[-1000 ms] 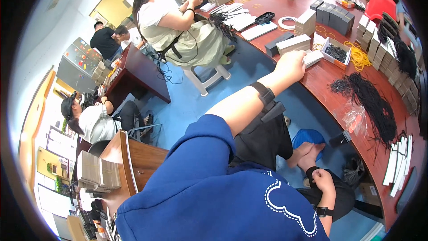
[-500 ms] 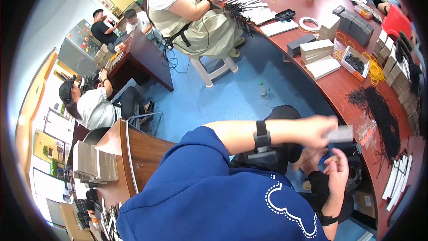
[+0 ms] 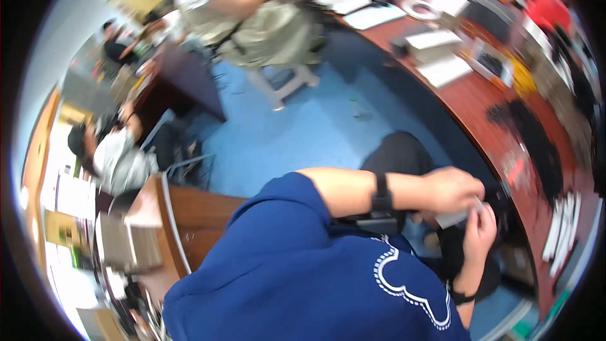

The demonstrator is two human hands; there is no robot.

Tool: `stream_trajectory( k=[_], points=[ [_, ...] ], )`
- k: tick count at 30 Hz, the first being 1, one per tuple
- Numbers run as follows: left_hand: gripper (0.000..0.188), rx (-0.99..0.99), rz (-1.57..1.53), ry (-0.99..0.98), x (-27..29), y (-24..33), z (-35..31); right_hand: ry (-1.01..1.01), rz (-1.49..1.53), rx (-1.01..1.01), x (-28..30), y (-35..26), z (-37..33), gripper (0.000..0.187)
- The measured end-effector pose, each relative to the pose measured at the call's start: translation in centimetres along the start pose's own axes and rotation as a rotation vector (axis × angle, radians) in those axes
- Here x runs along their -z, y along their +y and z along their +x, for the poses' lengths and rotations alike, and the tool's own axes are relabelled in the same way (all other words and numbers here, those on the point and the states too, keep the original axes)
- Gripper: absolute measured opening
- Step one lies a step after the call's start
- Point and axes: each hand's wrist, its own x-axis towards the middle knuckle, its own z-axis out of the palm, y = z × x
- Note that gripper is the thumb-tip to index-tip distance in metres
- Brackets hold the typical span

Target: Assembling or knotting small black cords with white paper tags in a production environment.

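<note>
My left hand reaches across to the right, its fingers closed on a pale flat piece that shows beneath the palm. Just below it, my right hand is raised with its fingers pinched at a small light tip between the two hands. Whether that tip belongs to the same pale piece, I cannot tell; motion blur hides its kind. Both hands are close together over my dark-clothed legs, beside the edge of the red-brown table.
On the table are a bundle of black cords, white strips, an open box of small black parts, yellow bands and white box stacks. A person sits on a stool. A wooden desk stands left.
My left hand has turned downward with the pale piece, and my right hand has come up to meet it, its fingers now pinched. The whole view has shifted and blurred.
</note>
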Motion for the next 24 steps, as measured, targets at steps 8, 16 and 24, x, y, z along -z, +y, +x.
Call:
stream_trajectory(
  k=[8, 16, 24],
  points=[
    [0.014, 0.278, -0.339, -0.055, -3.0, -1.8, 1.4, 0.202, -0.060, -0.142, 0.9, 1.3, -1.1, 0.010],
    [0.013, 0.186, -0.256, 0.010, -3.9, -2.8, 4.3, 0.302, 0.045, -0.146, 2.0, 2.0, 1.0, 0.013],
    [0.014, 0.132, -0.034, 0.097, -4.7, -2.3, 4.9, 0.373, -0.041, -0.223, 2.4, 2.6, 1.2, 0.015]
  ],
)
